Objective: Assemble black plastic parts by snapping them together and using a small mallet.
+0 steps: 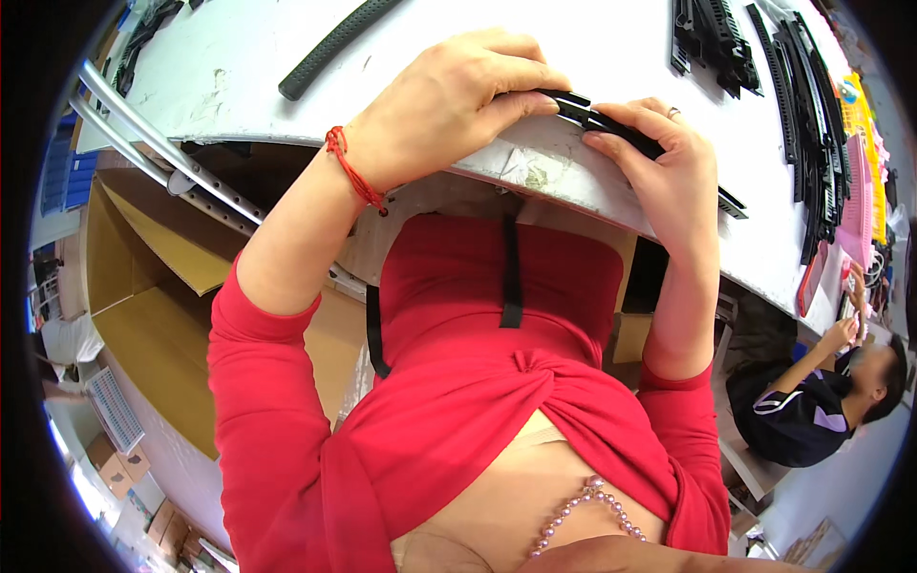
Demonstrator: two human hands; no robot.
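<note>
Near the front edge of the white table, both my hands grip a long, narrow black slotted strip. My left hand, with a red cord round its wrist, pinches the strip's left part between thumb and fingers. My right hand, with a ring on one finger, is closed on it further right. The strip's right end sticks out past that hand, near the table's edge. Whether it is one piece or two fitted together, I cannot tell. A black textured rod lies on the table beyond my left hand.
Bundles of black slotted strips and longer black strips lie at the right. Pink and yellow baskets stand beyond them. A co-worker sits at the far right. An open cardboard box and metal rails are at my left.
</note>
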